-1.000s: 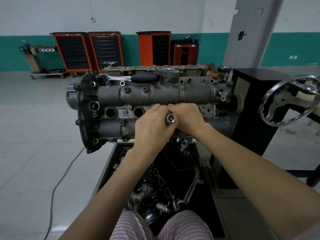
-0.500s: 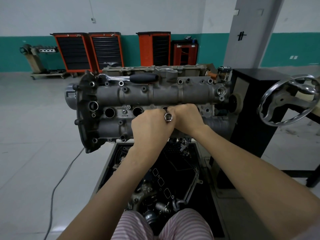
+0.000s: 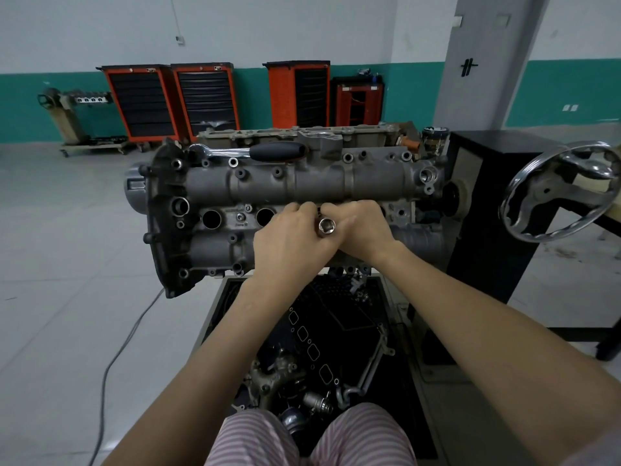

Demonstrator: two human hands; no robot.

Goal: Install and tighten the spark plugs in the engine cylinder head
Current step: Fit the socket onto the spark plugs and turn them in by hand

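Between the two hands, at the third plug hole of the head (image 3: 302, 186), stands the socket (image 3: 326, 226), its open square end toward the camera; it is smooth, stiff steel, probably light but slippery, so I judge it best held around its barrel. Left hand (image 3: 291, 242) curls around the socket from the left, and right hand (image 3: 362, 232) pinches it from the right, both wrists low, knuckles up.

Chrome socket (image 3: 326, 227) upright over grey cylinder head (image 3: 302, 186).
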